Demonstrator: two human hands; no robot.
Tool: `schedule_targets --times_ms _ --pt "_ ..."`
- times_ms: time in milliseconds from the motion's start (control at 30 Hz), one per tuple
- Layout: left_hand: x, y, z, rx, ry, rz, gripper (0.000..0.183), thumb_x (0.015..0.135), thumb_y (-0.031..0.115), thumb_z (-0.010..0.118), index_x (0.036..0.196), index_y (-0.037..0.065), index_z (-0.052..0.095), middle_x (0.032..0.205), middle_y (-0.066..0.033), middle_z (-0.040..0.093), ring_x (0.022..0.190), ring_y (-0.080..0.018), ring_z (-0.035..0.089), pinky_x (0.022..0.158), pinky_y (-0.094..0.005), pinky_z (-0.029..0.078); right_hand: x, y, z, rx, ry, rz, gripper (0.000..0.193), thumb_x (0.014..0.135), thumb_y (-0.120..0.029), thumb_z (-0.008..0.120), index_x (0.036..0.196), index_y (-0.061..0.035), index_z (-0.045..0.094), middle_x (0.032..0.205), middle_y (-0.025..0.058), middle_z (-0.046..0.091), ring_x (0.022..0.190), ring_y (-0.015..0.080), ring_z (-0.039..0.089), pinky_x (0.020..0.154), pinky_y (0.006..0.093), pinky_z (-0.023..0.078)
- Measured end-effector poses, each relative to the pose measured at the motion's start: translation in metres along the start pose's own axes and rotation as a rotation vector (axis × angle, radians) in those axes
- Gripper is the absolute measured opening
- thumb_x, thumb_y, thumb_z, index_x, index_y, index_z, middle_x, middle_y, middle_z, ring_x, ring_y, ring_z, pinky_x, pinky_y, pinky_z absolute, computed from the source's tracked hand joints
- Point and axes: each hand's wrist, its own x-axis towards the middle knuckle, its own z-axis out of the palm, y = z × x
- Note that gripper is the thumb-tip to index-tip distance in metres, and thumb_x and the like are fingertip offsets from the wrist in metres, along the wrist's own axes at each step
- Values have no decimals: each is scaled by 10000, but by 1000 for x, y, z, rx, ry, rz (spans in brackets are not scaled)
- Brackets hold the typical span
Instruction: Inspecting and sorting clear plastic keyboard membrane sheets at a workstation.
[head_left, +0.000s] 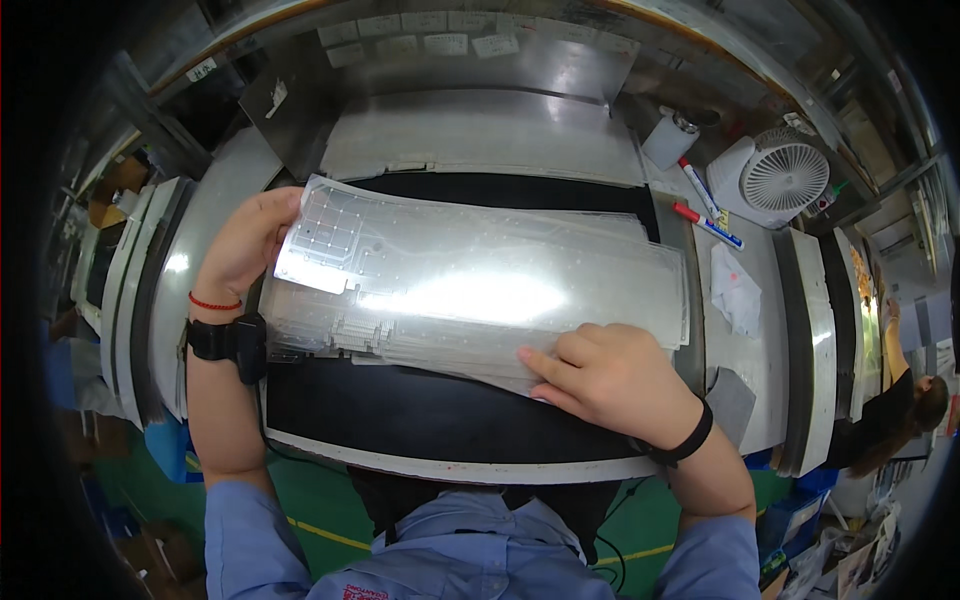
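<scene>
Left wrist: a red bracelet (215,303) and a black watch-like band (228,343), just behind the left hand.
Left hand (245,235): fingers curled in, pinching the upper left end of the top sheet.
Top sheet (440,250): clear, silvery, grid-patterned near the left hand, running rightward from it.
Sheet stack (355,335): similar sheets with uneven edges under the top sheet, between the hands.
Black mat (400,408): beneath the stack, on the counter (450,470).
Right hand (615,380): index finger and thumb at the sheets' near edge, other fingers bent; cannot tell whether it pinches or presses.
White cloth (735,290): beyond the right hand, to its right.
Red-capped markers (708,225): farther beyond that hand.
White fan (785,178): beyond it, rightmost.
</scene>
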Motion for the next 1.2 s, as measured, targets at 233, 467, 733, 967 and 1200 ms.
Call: schedule_targets --times_ms 233,467,733,967,1200 --pt "-4 2 -9 155 -165 -21 333 971 175 580 1246 -9 551 824 7 647 558 -6 560 471 -140 442 -11 16 -11 125 203 -63 151 777 -142 689 919 -97 661 776 37 620 680 216 623 583 320 497" --pt "15 -15 -21 -36 -3 99 271 1033 192 478 1231 18 543 832 3 635 504 12 456 444 -125 377 -25 51 -16 217 615 435 49 842 -32 661 888 -27 645 781 78 643 638 189 601 605 265 472" --pt "27 -28 -41 -210 105 186 331 1032 202 481 1301 11 503 1058 -78 670 692 -23 572 589 -124 460 -38 95 -6 423 739 741 133 897 -80 661 1009 -9 663 852 26 647 719 68 561 656 206 450" --pt "25 -15 -17 -240 285 218 427 1020 224 510 1366 -20 449 1291 -152 589 1078 -178 614 923 -260 509 -46 110 7 241 569 662 252 898 -127 650 1110 9 645 936 111 645 872 195 586 777 297 466" --pt "20 -16 -23 -51 249 213 394 1023 210 495 1337 -29 487 1258 -162 599 1095 -186 606 956 -290 492 -37 100 -9 227 442 627 144 850 -124 682 915 4 665 940 123 627 892 256 596 817 322 460"
